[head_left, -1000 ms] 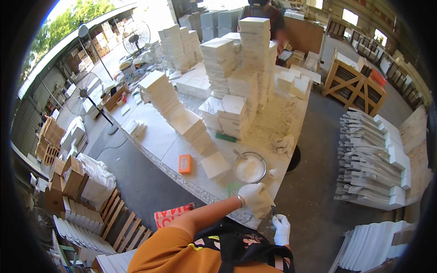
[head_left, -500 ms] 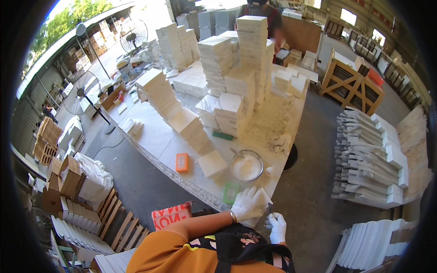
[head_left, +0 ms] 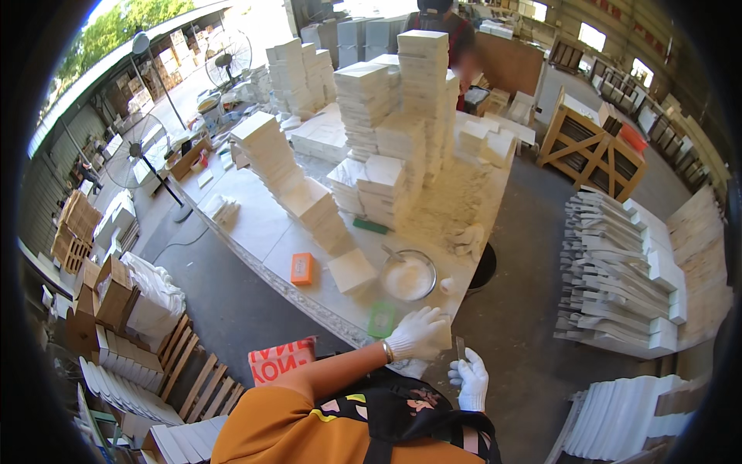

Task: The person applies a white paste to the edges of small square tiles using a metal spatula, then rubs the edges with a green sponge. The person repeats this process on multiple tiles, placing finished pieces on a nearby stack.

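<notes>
Here the white-gloved left hand (head_left: 411, 337) clasps a pale, square, stone-like tile (head_left: 443, 332) near the corner of a dusty, pale stone-topped table (head_left: 261, 230); the white-gloved right hand (head_left: 471, 380) pinches a thin, flat metal blade (head_left: 460, 348) just beside it. A loose grip could drop the tile; a slipping blade might chip it. Tall white tile stacks (head_left: 422, 93) crowd the tabletop, grey workshop floor (head_left: 529, 263) all around.
</notes>
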